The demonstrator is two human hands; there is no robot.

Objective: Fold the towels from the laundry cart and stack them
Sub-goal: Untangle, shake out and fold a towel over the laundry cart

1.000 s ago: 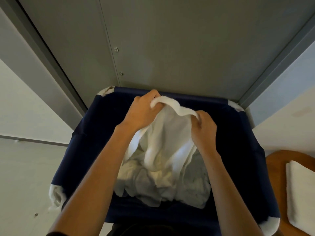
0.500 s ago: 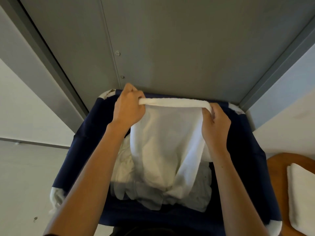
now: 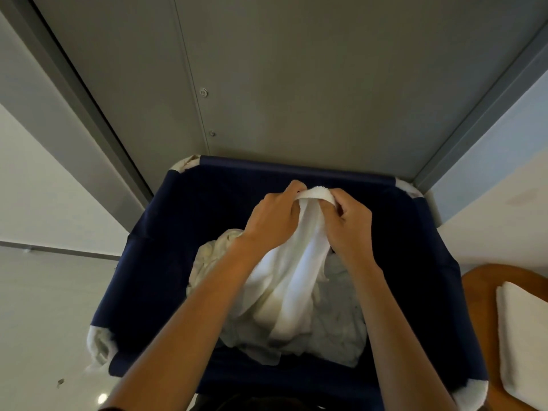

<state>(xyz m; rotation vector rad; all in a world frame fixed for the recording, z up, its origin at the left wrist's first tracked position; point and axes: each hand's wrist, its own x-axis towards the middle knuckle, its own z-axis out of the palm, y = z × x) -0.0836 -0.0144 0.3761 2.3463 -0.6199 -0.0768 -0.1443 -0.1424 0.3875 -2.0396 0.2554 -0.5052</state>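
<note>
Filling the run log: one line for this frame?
left hand: grips towel top edge | right hand: grips same edge, close by | towel: hangs into laundry cart | folded towel: on wooden table

Reaching forward and down with both bare forearms, left coming in from lower left, right from lower right, converging toward the middle. Pinching the bunched top edge of a white towel [image 3: 299, 277] with the left hand [image 3: 272, 218]: fingers curled over the edge, back of hand toward the camera. Gripping the same edge just beside it with the right hand [image 3: 347, 223]: thumb and fingers curled round the rolled hem, knuckles up. Holding both hands close together at about the same height, fingertips near each other, wrists roughly straight.
</note>
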